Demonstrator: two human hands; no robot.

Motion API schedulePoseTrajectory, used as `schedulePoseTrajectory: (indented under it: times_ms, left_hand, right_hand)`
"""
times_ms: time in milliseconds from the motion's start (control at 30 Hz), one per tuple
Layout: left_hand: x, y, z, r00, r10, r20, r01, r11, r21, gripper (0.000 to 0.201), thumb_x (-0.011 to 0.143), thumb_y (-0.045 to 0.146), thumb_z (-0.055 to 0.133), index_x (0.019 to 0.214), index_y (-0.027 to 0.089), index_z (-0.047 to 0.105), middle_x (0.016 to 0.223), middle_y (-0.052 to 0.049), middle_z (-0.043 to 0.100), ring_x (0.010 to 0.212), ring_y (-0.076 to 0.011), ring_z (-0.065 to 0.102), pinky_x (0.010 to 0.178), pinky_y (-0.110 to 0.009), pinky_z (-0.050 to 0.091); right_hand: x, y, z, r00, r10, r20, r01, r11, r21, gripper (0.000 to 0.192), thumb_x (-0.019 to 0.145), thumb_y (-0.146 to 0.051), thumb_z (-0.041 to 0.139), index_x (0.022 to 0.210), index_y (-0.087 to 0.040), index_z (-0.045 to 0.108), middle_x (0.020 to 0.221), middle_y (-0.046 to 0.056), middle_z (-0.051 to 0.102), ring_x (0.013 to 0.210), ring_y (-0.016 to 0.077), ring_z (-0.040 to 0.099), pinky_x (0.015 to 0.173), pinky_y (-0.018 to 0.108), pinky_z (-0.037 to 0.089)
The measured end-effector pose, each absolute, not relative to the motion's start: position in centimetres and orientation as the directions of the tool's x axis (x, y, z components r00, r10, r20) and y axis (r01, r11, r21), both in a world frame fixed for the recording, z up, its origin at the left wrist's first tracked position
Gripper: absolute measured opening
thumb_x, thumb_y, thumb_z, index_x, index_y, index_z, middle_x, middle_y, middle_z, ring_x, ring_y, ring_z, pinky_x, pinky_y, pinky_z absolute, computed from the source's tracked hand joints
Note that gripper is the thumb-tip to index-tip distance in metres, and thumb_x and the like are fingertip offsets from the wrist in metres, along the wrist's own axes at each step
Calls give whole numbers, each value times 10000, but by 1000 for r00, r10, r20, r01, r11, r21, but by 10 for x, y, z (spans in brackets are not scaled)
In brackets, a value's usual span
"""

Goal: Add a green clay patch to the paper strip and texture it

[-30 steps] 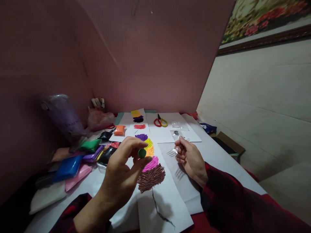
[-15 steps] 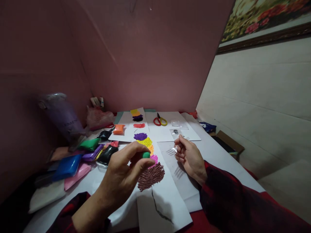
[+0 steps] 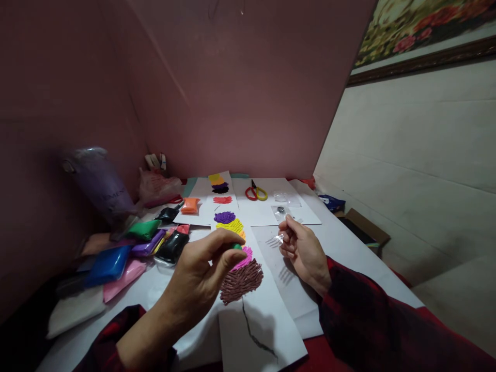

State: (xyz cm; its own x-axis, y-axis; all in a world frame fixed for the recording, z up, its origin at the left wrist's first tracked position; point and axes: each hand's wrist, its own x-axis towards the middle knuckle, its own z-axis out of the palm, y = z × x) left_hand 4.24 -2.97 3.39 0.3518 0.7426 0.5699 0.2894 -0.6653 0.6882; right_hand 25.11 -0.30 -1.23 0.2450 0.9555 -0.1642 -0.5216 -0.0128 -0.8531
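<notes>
The left hand (image 3: 197,279) pinched a small green clay piece (image 3: 236,246) at its fingertips, just above the clay picture (image 3: 238,258) lying directly beneath. The right hand (image 3: 302,250), just beside, gripped a clear plastic fork (image 3: 276,240), tines pointing leftward.

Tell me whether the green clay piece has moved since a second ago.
Yes. The green clay piece, pinched in the left hand, dropped lower, toward the pink patch.

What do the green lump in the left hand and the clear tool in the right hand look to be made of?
Green lump: looks like soft modelling clay, matte, pinched between the left hand fingertips. Clear fork-like tool in the right hand: probably transparent plastic, glossy, with see-through tines catching light; too small to be sure.
</notes>
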Motion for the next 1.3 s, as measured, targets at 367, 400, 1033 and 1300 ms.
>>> schedulePoseTrajectory:
  times_ms: [367,400,1033,1300]
  left_hand:
    - [40,-27,28,147,807,572,185,-591,786,104,824,197,669,877,229,586,803,31,561,727,-102,536,616,-210,446]
    - [40,-28,28,115,820,561,171,-573,802,56,853,245,645,868,227,595,756,36,551,683,-96,524,590,-208,435]
    - [40,-27,29,122,737,665,276,-668,691,241,885,144,575,1084,270,626,927,22,627,743,-95,549,674,-233,447]
    - [40,-27,31,168,730,662,271,-680,681,84,903,205,573,948,243,631,798,35,601,718,-94,556,634,-220,443]
  right_hand:
    - [251,-2,-12,256,952,-170,-531,-8,-847,301,773,-401,695,646,-163,562,450,-65,446,330,25,279,295,126,225]
    - [251,-2,-12,256,951,-171,-532,-9,-847,298,779,-396,689,645,-162,563,448,-65,445,329,25,279,294,125,224]
    - [251,-2,-11,253,952,-173,-536,-11,-844,304,761,-398,701,641,-158,556,443,-68,442,322,20,279,296,126,214]
    - [251,-2,-13,250,953,-172,-533,-13,-846,289,799,-375,664,644,-155,559,447,-68,436,325,23,284,298,125,221]
